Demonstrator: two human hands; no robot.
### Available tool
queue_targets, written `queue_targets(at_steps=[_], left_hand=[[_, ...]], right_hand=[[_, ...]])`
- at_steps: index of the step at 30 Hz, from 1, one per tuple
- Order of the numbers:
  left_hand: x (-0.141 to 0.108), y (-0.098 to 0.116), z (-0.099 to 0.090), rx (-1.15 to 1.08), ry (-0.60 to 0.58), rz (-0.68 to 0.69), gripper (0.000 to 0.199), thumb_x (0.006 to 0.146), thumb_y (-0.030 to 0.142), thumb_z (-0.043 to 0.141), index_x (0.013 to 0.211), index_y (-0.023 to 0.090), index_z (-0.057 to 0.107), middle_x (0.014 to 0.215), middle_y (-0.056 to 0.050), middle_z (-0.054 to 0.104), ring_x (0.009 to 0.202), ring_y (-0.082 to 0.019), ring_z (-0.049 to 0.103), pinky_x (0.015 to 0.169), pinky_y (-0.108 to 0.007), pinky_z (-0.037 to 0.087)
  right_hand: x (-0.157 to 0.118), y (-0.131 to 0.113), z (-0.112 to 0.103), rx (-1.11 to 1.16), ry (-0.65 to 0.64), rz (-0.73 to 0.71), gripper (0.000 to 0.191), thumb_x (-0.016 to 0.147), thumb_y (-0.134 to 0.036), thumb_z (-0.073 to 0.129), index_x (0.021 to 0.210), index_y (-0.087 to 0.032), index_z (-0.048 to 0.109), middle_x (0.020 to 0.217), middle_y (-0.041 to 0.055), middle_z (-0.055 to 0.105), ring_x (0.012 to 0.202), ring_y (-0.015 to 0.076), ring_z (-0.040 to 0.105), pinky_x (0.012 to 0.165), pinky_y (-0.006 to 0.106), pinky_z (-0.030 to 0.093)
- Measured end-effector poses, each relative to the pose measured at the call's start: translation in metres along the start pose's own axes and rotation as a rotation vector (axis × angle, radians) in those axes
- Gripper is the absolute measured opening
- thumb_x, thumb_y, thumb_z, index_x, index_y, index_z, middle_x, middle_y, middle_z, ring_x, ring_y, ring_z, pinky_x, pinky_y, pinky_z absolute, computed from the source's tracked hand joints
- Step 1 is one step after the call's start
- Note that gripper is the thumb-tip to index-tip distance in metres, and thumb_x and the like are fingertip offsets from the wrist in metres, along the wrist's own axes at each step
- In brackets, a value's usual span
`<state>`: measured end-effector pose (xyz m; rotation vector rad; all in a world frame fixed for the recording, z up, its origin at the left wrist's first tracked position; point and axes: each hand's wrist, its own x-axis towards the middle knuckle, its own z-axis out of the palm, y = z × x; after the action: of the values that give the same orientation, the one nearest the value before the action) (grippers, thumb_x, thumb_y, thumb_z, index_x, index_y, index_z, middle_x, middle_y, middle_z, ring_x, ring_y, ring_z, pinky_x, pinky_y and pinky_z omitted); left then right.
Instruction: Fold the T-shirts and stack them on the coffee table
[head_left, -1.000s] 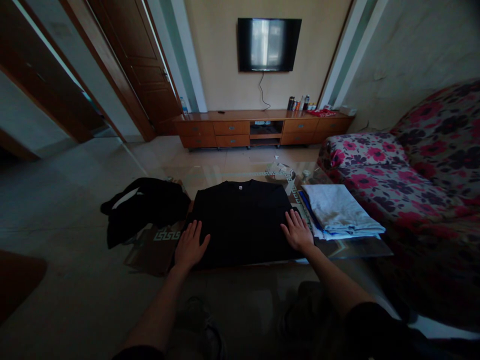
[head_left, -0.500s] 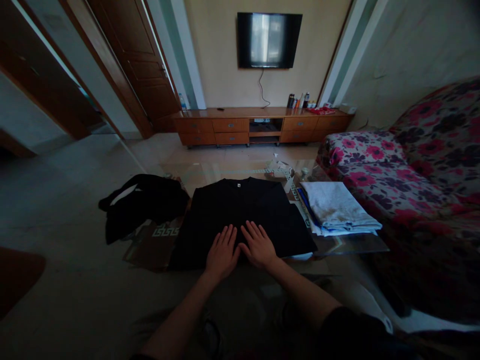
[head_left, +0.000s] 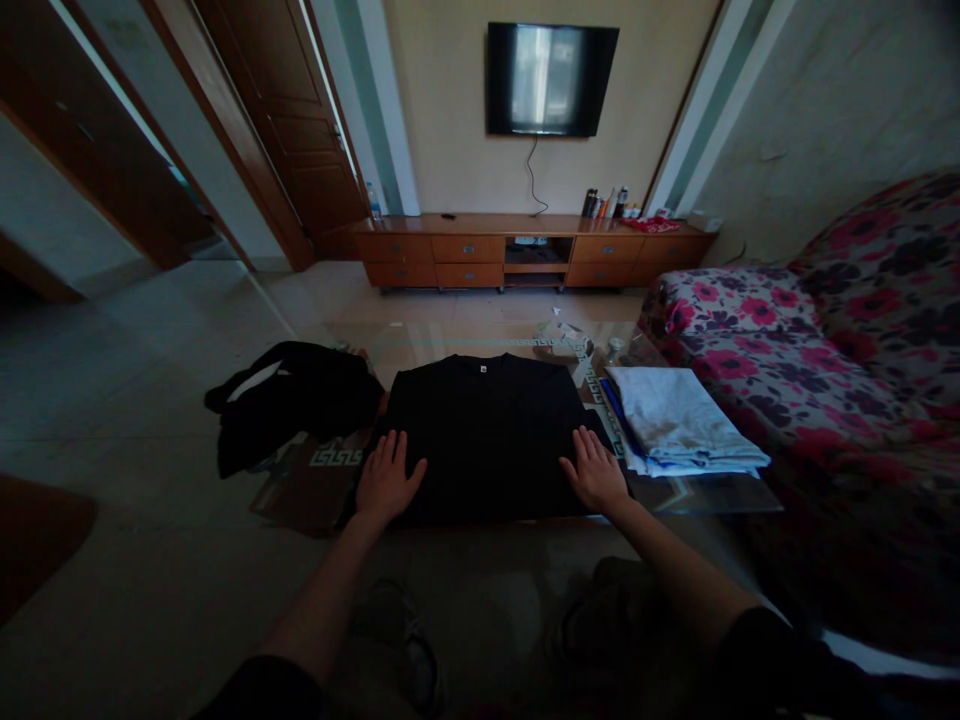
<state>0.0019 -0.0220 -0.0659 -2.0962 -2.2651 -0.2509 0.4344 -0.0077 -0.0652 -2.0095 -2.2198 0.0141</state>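
Tiled floor (head_left: 150, 420): seen in dim light, surfaced in pale, glossy tile, with a low glass counter (head_left: 720, 497) set upon it.
Black shirt (head_left: 484, 440): laid out flat and smooth at the middle of the counter, its neckline turned away from the wearer of the camera, its lower edge brought close to the counter's near side.
Neck label (head_left: 484, 369): shown as a small pale mark at the collar, its lettering too small to be read.
Left hand (head_left: 386, 480): rested palm down on the shirt's left side, fingers outstretched, thumb splayed inward.
Right hand (head_left: 598, 472): placed likewise on the right side, fingers extended and thumb pointed inward.
Glass counter: bordered by a white key pattern, partly covered by a crumpled black garment (head_left: 300, 400) at left and a folded stack of cloth (head_left: 682, 415) at right, topped in pale fabric with blue seen beneath.
Far wall: hung with a television (head_left: 551, 80), by whose screen a bright window is reflected; fronted by a wooden cabinet (head_left: 469, 260) on which bottles (head_left: 606, 205) are grouped.
Flanks: occupied by a brown door (head_left: 292, 140) at left and a sofa (head_left: 765, 350) covered in pink-and-purple floral cloth at right.
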Motion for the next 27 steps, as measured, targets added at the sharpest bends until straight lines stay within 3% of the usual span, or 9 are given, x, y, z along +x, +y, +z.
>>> queue_targets(at_steps=[3,5,8,10,13,17,22,27], left_hand=[[0.014,0.001,-0.007,0.020,-0.003,-0.020,0.071,0.099,0.057,0.032,0.153,0.012,0.045,0.158,-0.021,0.043,0.144,-0.038,0.040,0.115,-0.053,0.032],[0.025,0.004,-0.011,0.030,0.008,0.011,0.067,0.100,0.054,0.031,0.150,0.013,0.049,0.151,-0.022,0.051,0.138,-0.039,0.046,0.114,-0.054,0.032],[0.041,0.006,-0.009,0.016,0.037,0.141,0.065,0.100,0.050,0.033,0.154,0.015,0.045,0.158,-0.018,0.044,0.147,-0.034,0.037,0.121,-0.051,0.024],[0.049,0.004,-0.003,-0.009,0.033,0.178,0.066,0.100,0.050,0.035,0.158,0.019,0.039,0.166,-0.012,0.034,0.154,-0.030,0.025,0.124,-0.047,0.019],[0.057,-0.002,0.007,-0.034,-0.011,0.114,0.073,0.098,0.057,0.037,0.161,0.020,0.032,0.169,-0.011,0.026,0.157,-0.029,0.018,0.124,-0.046,0.019],[0.061,-0.007,0.013,-0.016,0.006,0.015,0.080,0.096,0.063,0.037,0.162,0.018,0.030,0.170,-0.013,0.024,0.158,-0.030,0.016,0.125,-0.047,0.018],[0.064,-0.004,0.016,0.012,0.037,-0.096,0.085,0.094,0.068,0.036,0.162,0.017,0.028,0.170,-0.017,0.018,0.156,-0.036,0.018,0.123,-0.051,0.020],[0.068,-0.005,0.017,0.010,-0.005,-0.134,0.086,0.094,0.069,0.036,0.163,0.019,0.026,0.171,-0.017,0.017,0.156,-0.037,0.019,0.122,-0.053,0.020]], right_hand=[[0.017,-0.016,-0.009,-0.006,-0.013,0.084,0.069,0.103,-0.059,0.033,0.149,-0.009,0.047,0.155,0.0232,0.044,0.143,0.0372,0.039,0.113,0.053,0.034],[0.033,-0.022,-0.014,-0.007,0.005,0.118,0.066,0.103,-0.058,0.033,0.144,-0.009,0.052,0.150,0.0252,0.048,0.140,0.0387,0.043,0.112,0.055,0.033],[0.060,-0.016,-0.015,-0.016,0.057,0.056,0.067,0.104,-0.055,0.033,0.155,-0.012,0.040,0.163,0.0208,0.032,0.152,0.0355,0.025,0.120,0.053,0.022],[0.073,-0.004,-0.009,-0.007,0.012,-0.012,0.070,0.104,-0.056,0.031,0.161,-0.015,0.030,0.170,0.0143,0.019,0.157,0.0306,0.014,0.124,0.048,0.017],[0.085,0.016,0.004,0.027,-0.083,0.003,0.076,0.104,-0.059,0.027,0.164,-0.013,0.023,0.171,0.0119,0.015,0.158,0.0265,0.012,0.126,0.042,0.016],[0.090,0.029,0.016,0.042,-0.069,0.071,0.080,0.104,-0.059,0.022,0.164,-0.007,0.019,0.171,0.0140,0.014,0.158,0.0249,0.011,0.127,0.040,0.013],[0.094,0.026,0.019,0.038,-0.082,0.085,0.083,0.103,-0.062,0.020,0.164,-0.006,0.017,0.171,0.0136,0.011,0.159,0.0251,0.007,0.128,0.041,0.010],[0.100,0.019,0.020,0.073,-0.093,0.183,0.085,0.103,-0.062,0.015,0.164,-0.004,0.014,0.171,0.0162,0.006,0.159,0.0262,0.004,0.127,0.043,0.012]])
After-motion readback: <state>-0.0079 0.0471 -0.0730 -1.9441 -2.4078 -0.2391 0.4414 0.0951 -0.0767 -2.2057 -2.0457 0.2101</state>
